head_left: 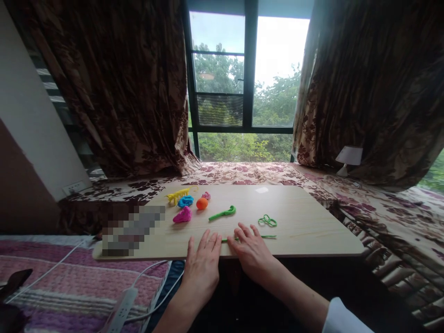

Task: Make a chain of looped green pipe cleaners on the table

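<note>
A thin green roll of modelling clay (268, 237) lies along the near edge of the tabletop. My left hand (204, 259) rests flat by the roll's left end, fingers stretched forward. Over the roll's middle lies my right hand (252, 253), palm down with its fingers extended; part of the roll is hidden under it. Just beyond are a looped green clay piece (267, 220) and a thicker green clay stick with a curled end (222, 213). Farther left sit an orange clay ball (201, 204), a magenta lump (182, 214), a blue lump (185, 201) and a small pink lump (206, 195).
A yellow many-legged clay figure (178, 196) stands at the back left of the pale wooden tabletop (312, 231). A blurred-out patch covers something at the left. A power strip (121, 310) lies on the bed, and a small lamp (348, 156) stands on the window ledge.
</note>
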A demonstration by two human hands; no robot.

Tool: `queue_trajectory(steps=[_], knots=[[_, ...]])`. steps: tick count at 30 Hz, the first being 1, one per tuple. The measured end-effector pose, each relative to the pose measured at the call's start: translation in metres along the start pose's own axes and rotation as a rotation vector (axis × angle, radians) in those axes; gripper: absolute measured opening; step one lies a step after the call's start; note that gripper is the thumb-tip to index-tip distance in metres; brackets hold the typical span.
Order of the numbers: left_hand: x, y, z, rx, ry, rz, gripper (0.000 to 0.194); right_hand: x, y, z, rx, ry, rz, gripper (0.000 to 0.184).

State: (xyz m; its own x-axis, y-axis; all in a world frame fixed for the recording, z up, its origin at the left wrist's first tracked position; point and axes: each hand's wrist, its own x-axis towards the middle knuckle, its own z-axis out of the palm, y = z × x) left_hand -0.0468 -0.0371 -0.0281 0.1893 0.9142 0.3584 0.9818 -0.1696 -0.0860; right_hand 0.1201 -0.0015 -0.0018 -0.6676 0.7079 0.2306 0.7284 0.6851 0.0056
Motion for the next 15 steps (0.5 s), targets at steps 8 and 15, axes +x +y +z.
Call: queue_trajectory(steps=[8, 15], knots=[[-0.001, 0.002, -0.003, -0.001, -0.023, 0.002, 0.055, 0.002, -0.005, 0.000, 0.005, -0.010, -0.005, 0.045], [-0.010, 0.003, -0.005, -0.013, -0.018, -0.016, 0.054, -0.003, -0.007, 0.001, 0.004, 0.005, -0.041, 0.043]])
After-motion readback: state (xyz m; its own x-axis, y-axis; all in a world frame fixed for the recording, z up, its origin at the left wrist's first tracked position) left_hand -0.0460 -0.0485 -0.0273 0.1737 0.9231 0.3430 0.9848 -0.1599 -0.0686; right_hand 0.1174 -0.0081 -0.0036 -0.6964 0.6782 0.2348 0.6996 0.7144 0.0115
